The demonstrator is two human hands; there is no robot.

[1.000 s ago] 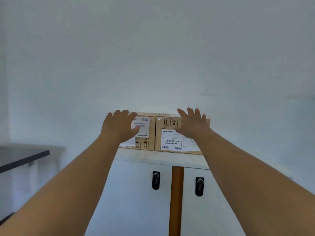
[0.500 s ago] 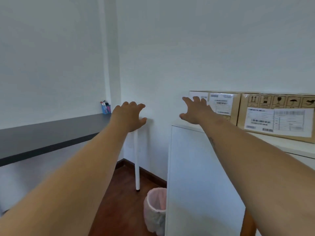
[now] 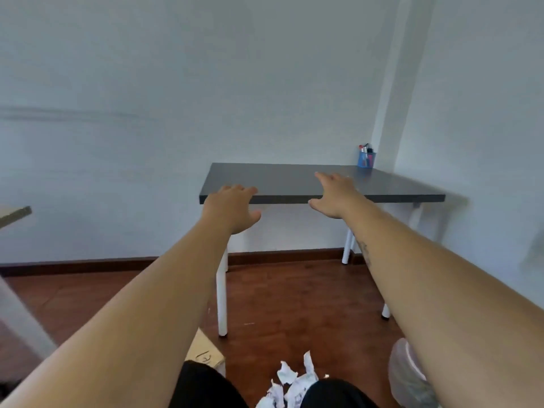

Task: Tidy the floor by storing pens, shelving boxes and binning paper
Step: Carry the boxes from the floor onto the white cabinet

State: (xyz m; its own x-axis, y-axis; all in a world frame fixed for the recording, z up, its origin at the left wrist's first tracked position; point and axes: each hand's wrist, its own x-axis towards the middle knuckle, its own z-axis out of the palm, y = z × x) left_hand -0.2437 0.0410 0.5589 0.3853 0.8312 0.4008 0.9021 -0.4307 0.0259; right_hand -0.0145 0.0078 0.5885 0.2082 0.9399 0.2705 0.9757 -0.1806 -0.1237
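2 empty hands, left hand (image 3: 232, 209) and right hand (image 3: 335, 198), hover before the desk (image 3: 294, 198) edge.

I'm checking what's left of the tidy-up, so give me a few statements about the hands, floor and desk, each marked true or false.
1. Both hands, left hand and right hand, are empty with fingers spread. True.
2. Crumpled paper lies on the wooden floor. True.
3. The pen holder sits on the floor. False: it stands at the dark desk's far right corner.
4. The floor holds no boxes. False: a cardboard box sits near the left arm.
5. A lined bin stands at lower right. True.
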